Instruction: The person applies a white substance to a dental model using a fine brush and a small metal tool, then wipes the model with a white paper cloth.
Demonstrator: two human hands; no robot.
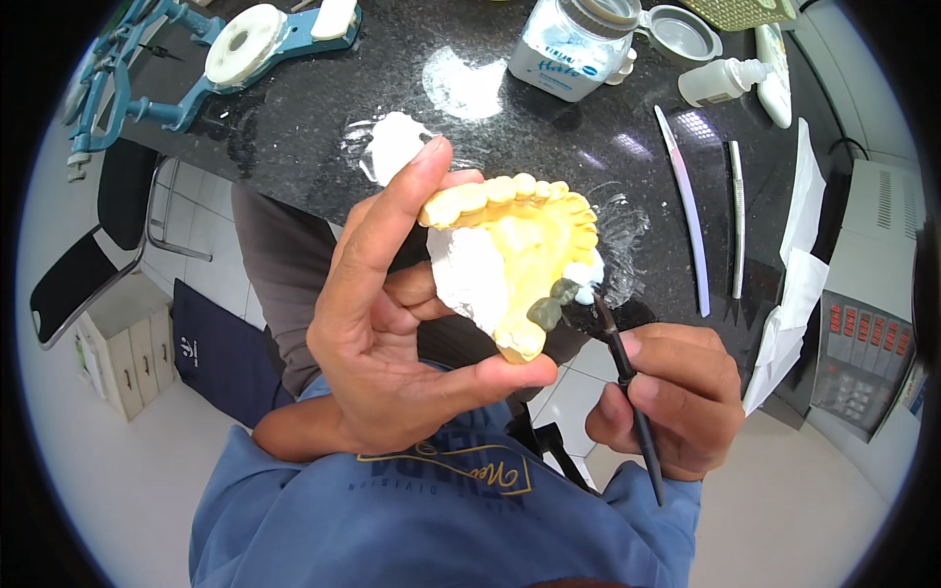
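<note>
My left hand [365, 338] grips a yellow dental model [539, 235] by its edges, thumb at the near end and fingers at the far side. White plaster [469, 274] covers part of the model's left side. Dark grey-green tooth crowns [545, 313] sit along its near right edge, with pale bluish-white material [586, 284] on the teeth just beyond them. Between the thumb and fingers of my right hand [691, 392] is a slim black brush [637, 421]. Its dark tip is close to the pale material; whether they touch, I cannot tell.
On the dark speckled counter lie a white lump [397, 145], a lidded jar [569, 54], a small white bottle [720, 82], a lavender stick [689, 216] and a thin metal tool [737, 220]. A blue articulator [279, 44] stands far left; a control panel [863, 343] is at right.
</note>
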